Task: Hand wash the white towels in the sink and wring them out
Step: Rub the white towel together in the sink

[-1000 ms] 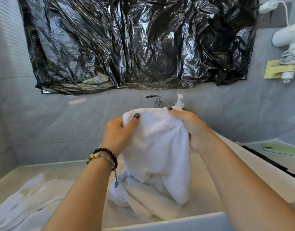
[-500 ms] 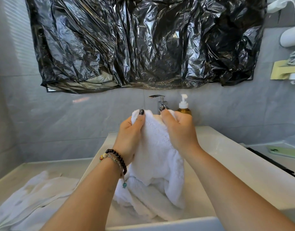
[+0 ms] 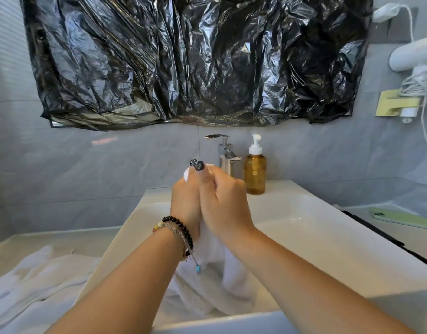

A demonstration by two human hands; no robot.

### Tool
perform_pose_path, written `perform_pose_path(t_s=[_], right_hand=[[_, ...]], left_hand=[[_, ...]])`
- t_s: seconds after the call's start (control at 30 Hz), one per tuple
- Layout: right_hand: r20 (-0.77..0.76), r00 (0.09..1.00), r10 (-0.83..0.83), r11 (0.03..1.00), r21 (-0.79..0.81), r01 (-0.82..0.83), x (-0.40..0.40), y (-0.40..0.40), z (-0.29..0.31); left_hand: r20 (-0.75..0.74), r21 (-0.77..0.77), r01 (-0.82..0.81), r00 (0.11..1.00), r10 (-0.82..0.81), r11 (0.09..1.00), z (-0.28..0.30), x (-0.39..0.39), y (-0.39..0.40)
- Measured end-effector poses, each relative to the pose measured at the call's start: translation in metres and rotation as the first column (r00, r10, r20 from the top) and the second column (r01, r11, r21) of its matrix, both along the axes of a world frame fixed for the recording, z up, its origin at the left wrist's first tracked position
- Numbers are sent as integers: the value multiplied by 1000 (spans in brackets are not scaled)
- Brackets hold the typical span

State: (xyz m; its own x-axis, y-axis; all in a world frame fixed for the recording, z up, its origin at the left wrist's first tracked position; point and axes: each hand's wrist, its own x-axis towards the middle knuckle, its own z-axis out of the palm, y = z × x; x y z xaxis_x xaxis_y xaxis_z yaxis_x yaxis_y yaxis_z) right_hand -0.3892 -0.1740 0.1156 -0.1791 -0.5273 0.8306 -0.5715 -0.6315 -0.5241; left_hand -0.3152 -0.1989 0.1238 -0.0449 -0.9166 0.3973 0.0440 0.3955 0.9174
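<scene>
A white towel [image 3: 214, 280] hangs bunched above the white sink [image 3: 311, 227], its lower folds resting in the basin. My left hand [image 3: 186, 206] and my right hand [image 3: 222, 203] are pressed together side by side, both closed tight on the towel's upper part; only a small white tip shows above my thumbs. A beaded bracelet sits on my left wrist. Another white towel [image 3: 36, 283] lies spread on the counter to the left of the sink.
A chrome tap [image 3: 225, 153] and an amber pump bottle [image 3: 255, 169] stand at the sink's back edge. Black plastic sheeting [image 3: 195, 59] covers the wall above. A green phone [image 3: 400, 218] lies on the right counter. A white hair dryer [image 3: 415, 54] hangs on the right wall.
My hands have come together and lowered, gathering the spread towel into a tight bunch. The view tilted down, so the tap and bottle now show in full.
</scene>
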Motion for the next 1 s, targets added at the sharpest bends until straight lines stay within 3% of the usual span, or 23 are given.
perform_pose_path(t_s=[0.07,0.13,0.23,0.33,0.47,0.63,0.8,0.87,0.93,1.0], right_hand=[[-58,998,-4,1000,-9,4,7,-3,0],[-79,990,-114,993,5,115,-1,-14,9],[5,980,-198,970,146,195,-26,-26,23],[-27,968,-250,967,41,251,-28,-22,18],[-191,974,-123,992,-29,120,4,-7,1],[-103,978,-184,973,121,196,-28,-27,22],[-68,968,-243,964,94,249,-28,-15,14],[-32,984,-173,967,182,176,-26,-14,14],[181,983,10,953,297,-65,-30,-16,17],[377,907,187,856,390,-339,-41,-15,19]], left_hand=[[-36,95,37,999,-33,995,-3,5,-2],[-115,195,109,990,-88,975,-5,5,1],[-77,268,159,987,-144,950,-10,-7,9],[-134,254,157,983,-126,954,-9,-11,9],[-247,244,155,965,-93,957,-5,3,1],[-131,257,177,980,-147,950,-4,-1,8],[-90,215,156,986,-139,964,-2,-6,10],[-107,227,122,989,-100,966,-2,-2,8],[-146,217,82,988,-50,973,3,3,5],[-218,192,49,976,-6,980,8,10,-1]])
